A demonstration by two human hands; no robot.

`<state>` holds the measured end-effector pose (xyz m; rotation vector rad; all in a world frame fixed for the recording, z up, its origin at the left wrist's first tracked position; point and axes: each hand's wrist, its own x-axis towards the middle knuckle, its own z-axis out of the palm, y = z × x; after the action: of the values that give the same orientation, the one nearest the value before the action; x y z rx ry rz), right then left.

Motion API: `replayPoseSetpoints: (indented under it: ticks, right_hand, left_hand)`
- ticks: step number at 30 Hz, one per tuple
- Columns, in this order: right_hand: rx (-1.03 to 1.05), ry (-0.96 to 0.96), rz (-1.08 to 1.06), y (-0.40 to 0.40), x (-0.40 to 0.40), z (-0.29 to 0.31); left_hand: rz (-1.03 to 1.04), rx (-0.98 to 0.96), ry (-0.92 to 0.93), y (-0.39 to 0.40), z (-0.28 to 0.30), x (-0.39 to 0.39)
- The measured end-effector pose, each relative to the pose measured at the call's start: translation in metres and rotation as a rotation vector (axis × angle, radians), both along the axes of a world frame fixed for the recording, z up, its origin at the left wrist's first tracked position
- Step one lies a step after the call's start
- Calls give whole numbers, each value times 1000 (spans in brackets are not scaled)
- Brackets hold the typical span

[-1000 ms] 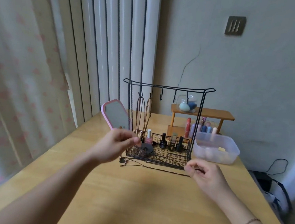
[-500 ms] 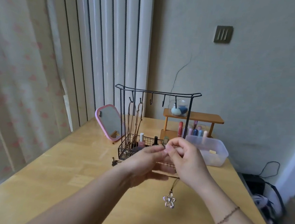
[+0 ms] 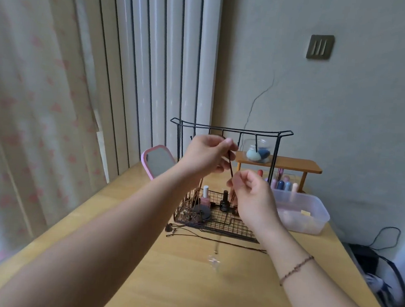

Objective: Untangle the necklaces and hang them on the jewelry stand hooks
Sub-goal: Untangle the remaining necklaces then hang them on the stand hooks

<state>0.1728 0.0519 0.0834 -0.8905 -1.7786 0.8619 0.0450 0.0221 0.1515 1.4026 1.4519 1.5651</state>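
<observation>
Head view: I am seeing both hands raised in front of the jewelry stand (image 3: pixel 231 129). At about 11 o'clock from picture centre, the left hand (image 3: pixel 204 157) is pinching the top of a dark necklace cord (image 3: pixel 230 167) just under the hook bar. At 1 o'clock, lower, the right hand (image 3: pixel 253 199) is pinching the same cord with curled fingers. The cord is hanging down in front of the wire basket (image 3: pixel 215 218); its blurred pendant (image 3: pixel 213 260) is dangling over the wooden table (image 3: pixel 209 294). Another necklace (image 3: pixel 204 237) is lying on the table at 6 o'clock of the basket.

head view, forward-down, near jewelry stand (image 3: pixel 231 131).
</observation>
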Motion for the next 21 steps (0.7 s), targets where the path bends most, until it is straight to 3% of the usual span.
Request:
replayPoseSetpoints:
  ticks: [4,8,12,17,21]
  right_hand:
    - [-77,45,-45,18,-15,18]
    - [-72,8,-29,36,-31,34]
    - [54,-113,-75,55,-45,43]
    - [270,-278,-299,68,-56,41]
    - [376,-441,-413,67,-59,34]
  left_hand:
    - [46,6,160,17,25,-14]
    - [104,34,175,33,41,-33]
    - [170,67,268,48,46,-49]
    - [194,74,343,64,44,-58]
    - [249,74,545,75,36,-59]
